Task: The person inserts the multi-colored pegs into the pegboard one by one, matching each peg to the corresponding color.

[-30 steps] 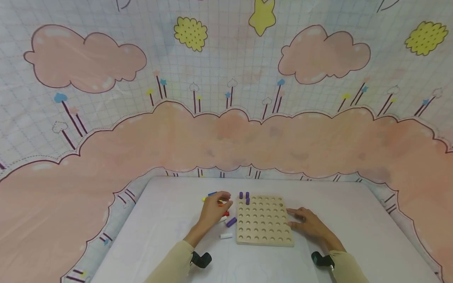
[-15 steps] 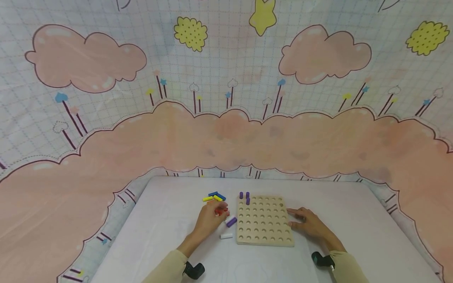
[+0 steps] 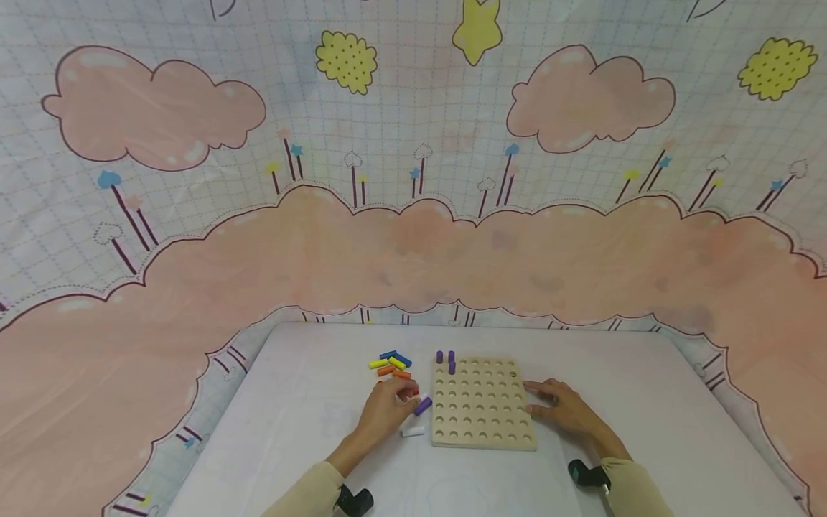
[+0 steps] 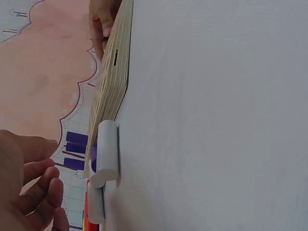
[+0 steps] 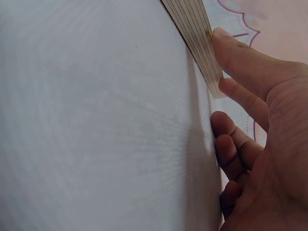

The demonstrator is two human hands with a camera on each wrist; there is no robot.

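My left hand (image 3: 382,411) hovers over the loose pegs left of the wooden pegboard (image 3: 484,402). In the left wrist view, that hand (image 4: 33,187) has loosely bent fingers, with no peg visible between thumb and forefinger. Red pegs (image 3: 416,392) are partly hidden beneath it. A loose purple peg (image 3: 423,406) and a white peg (image 3: 413,432) lie by the board's left side. Several purple pegs (image 3: 451,368) stand upright in the board's far left corner. My right hand (image 3: 563,409) rests at the board's right edge; its thumb and forefinger touch the side (image 5: 195,43).
Beyond the left hand lie orange pegs (image 3: 385,371), yellow pegs (image 3: 377,364) and blue pegs (image 3: 403,360). Everything rests on a white-covered table (image 3: 310,373). A patterned cloth backdrop (image 3: 413,251) hangs behind it.
My left hand has moved from beside the board's far left corner back toward me, over the red pegs, uncovering the blue, yellow and orange ones. My right hand and the board have stayed put.
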